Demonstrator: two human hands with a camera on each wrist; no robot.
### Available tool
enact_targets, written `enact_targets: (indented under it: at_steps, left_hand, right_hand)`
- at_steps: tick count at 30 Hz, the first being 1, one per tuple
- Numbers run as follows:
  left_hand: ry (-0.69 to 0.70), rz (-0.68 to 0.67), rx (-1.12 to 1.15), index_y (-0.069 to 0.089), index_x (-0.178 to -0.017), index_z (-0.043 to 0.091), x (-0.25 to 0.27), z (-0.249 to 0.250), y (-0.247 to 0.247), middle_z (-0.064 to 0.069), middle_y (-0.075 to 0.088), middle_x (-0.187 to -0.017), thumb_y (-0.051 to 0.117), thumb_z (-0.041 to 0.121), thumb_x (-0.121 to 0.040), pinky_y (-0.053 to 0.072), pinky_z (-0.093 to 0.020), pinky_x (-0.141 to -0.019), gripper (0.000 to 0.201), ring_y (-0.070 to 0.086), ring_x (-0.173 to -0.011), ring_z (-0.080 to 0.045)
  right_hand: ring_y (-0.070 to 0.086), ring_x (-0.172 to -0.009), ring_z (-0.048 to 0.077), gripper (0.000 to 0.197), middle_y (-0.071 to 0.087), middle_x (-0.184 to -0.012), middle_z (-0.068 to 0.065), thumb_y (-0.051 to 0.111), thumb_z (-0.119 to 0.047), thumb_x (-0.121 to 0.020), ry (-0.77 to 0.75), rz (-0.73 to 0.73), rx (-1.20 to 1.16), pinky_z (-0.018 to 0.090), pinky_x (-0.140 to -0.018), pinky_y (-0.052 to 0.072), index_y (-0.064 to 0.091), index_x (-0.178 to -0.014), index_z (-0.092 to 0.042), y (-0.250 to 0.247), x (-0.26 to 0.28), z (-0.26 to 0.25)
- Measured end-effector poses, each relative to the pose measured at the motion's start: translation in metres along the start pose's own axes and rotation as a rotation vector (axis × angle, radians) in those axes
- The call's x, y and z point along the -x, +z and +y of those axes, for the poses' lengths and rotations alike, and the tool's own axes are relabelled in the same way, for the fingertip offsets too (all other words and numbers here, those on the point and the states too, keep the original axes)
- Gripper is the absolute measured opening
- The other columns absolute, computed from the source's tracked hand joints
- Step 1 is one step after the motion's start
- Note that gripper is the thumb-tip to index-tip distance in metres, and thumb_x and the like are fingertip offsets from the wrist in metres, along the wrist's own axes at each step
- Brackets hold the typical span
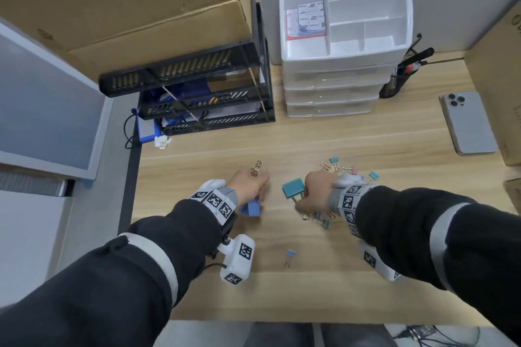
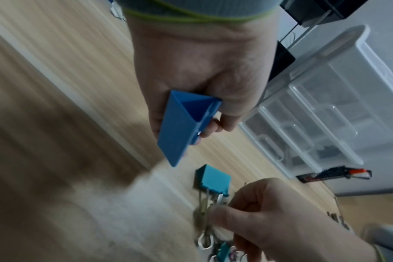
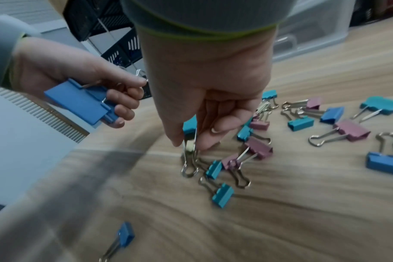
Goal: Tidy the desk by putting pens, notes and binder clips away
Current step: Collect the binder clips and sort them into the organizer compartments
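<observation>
My left hand [image 1: 248,183] grips a large blue binder clip [image 1: 251,209] [image 2: 186,124] [image 3: 79,101] by its wire handles, just above the wooden desk [image 1: 366,138]. My right hand [image 1: 315,191] [image 3: 204,109] pinches the wire handles of a large teal binder clip [image 1: 293,187] [image 2: 211,180] that rests on the desk. Several small teal, pink and blue binder clips [image 3: 303,122] lie scattered around and beyond my right hand. One small blue clip [image 1: 289,255] [image 3: 125,234] lies alone nearer to me.
A white drawer unit [image 1: 338,84] with a divided top tray [image 1: 346,11] holding a notepad stands at the back. A black paper rack [image 1: 197,93] is to its left, a mesh pen pouch [image 1: 400,76] and a phone [image 1: 466,122] to its right. Cardboard boxes flank the desk.
</observation>
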State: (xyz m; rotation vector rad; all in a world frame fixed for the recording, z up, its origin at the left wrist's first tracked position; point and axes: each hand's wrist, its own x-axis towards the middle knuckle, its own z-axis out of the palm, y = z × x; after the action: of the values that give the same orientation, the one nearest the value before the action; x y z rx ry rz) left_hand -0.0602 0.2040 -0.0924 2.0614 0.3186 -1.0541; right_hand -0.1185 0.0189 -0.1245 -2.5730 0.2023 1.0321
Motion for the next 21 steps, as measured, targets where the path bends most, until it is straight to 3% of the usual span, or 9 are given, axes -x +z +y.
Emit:
enact_targets:
  at_steps: [2,4,6,7,11,14,17,19,21]
  left_hand:
    - [0.0,0.0,-0.062,0.052,-0.066,0.011,-0.002,-0.007,-0.001,-0.006,0.057,-0.054,0.061,0.043,-0.092,0.061,-0.056,-0.075,0.043,0.059,-0.055,-0.025]
    - [0.011,0.007,-0.138,0.052,-0.069,0.012,-0.005,-0.012,-0.003,-0.004,0.06,-0.055,0.061,0.048,-0.091,0.061,-0.039,-0.068,0.043,0.06,-0.051,-0.023]
    - [0.018,0.014,-0.176,0.053,-0.075,0.01,-0.004,-0.014,-0.004,-0.003,0.06,-0.055,0.06,0.048,-0.093,0.052,-0.022,-0.052,0.043,0.059,-0.046,-0.018]
    - [0.013,0.015,-0.183,0.053,-0.08,0.009,-0.003,-0.014,-0.004,-0.003,0.06,-0.055,0.06,0.048,-0.094,0.047,-0.018,-0.046,0.042,0.058,-0.044,-0.016]
    - [-0.003,0.024,-0.216,0.052,-0.089,0.012,-0.005,-0.012,-0.003,-0.004,0.059,-0.067,0.062,0.056,-0.09,0.047,-0.024,-0.052,0.045,0.06,-0.053,-0.02]
    - [-0.006,0.013,-0.256,0.056,-0.092,0.011,-0.006,-0.009,-0.002,-0.006,0.059,-0.068,0.064,0.058,-0.087,0.048,-0.026,-0.053,0.048,0.057,-0.053,-0.021]
    - [-0.031,-0.014,-0.273,0.056,-0.094,0.009,-0.003,0.0,0.003,-0.007,0.062,-0.071,0.066,0.064,-0.083,0.049,-0.028,-0.055,0.057,0.058,-0.057,-0.023]
    - [-0.047,-0.052,-0.28,0.058,-0.091,0.007,-0.001,0.008,0.006,-0.009,0.062,-0.074,0.066,0.067,-0.08,0.047,-0.027,-0.054,0.062,0.059,-0.063,-0.024]
    - [-0.064,-0.122,-0.27,0.064,-0.094,0.004,0.002,0.02,0.016,-0.009,0.06,-0.072,0.071,0.067,-0.076,0.052,-0.029,-0.059,0.066,0.059,-0.065,-0.026]
  right_hand:
    - [0.056,-0.051,0.014,0.033,0.062,-0.058,-0.005,0.069,-0.051,-0.07,-0.001,0.018,0.078,0.024,-0.056,0.051,0.063,-0.066,-0.019,0.009,-0.002,-0.004]
    - [0.058,-0.051,0.015,0.035,0.062,-0.059,-0.004,0.068,-0.053,-0.069,0.016,0.008,0.112,0.024,-0.057,0.052,0.061,-0.065,-0.019,0.016,-0.005,-0.006]
    - [0.061,-0.055,0.016,0.03,0.064,-0.063,-0.003,0.067,-0.048,-0.072,0.032,-0.015,0.109,0.025,-0.058,0.054,0.062,-0.068,-0.018,0.019,-0.006,-0.005]
    - [0.062,-0.057,0.016,0.026,0.065,-0.066,-0.002,0.066,-0.043,-0.074,0.035,-0.021,0.105,0.025,-0.059,0.054,0.062,-0.07,-0.018,0.019,-0.006,-0.004]
    - [0.06,-0.058,0.015,0.016,0.062,-0.067,-0.003,0.063,-0.033,-0.075,0.06,-0.008,0.074,0.025,-0.06,0.052,0.06,-0.071,-0.017,0.016,-0.003,-0.006]
    - [0.057,-0.055,0.016,0.017,0.06,-0.062,-0.003,0.063,-0.035,-0.069,0.063,0.023,0.055,0.026,-0.062,0.052,0.058,-0.066,-0.018,0.011,0.0,-0.005]
    - [0.055,-0.048,0.017,0.023,0.057,-0.054,-0.005,0.062,-0.039,-0.063,-0.003,-0.001,0.048,0.025,-0.055,0.05,0.057,-0.06,-0.016,0.002,0.004,0.006]
    - [0.062,-0.054,0.018,0.027,0.063,-0.058,-0.004,0.06,-0.042,-0.062,-0.072,0.033,0.055,0.027,-0.056,0.055,0.063,-0.066,-0.016,-0.005,0.006,0.014]
    - [0.062,-0.06,0.019,0.027,0.066,-0.065,-0.003,0.062,-0.042,-0.065,-0.148,0.089,0.067,0.026,-0.054,0.049,0.067,-0.075,-0.017,-0.014,0.015,0.025]
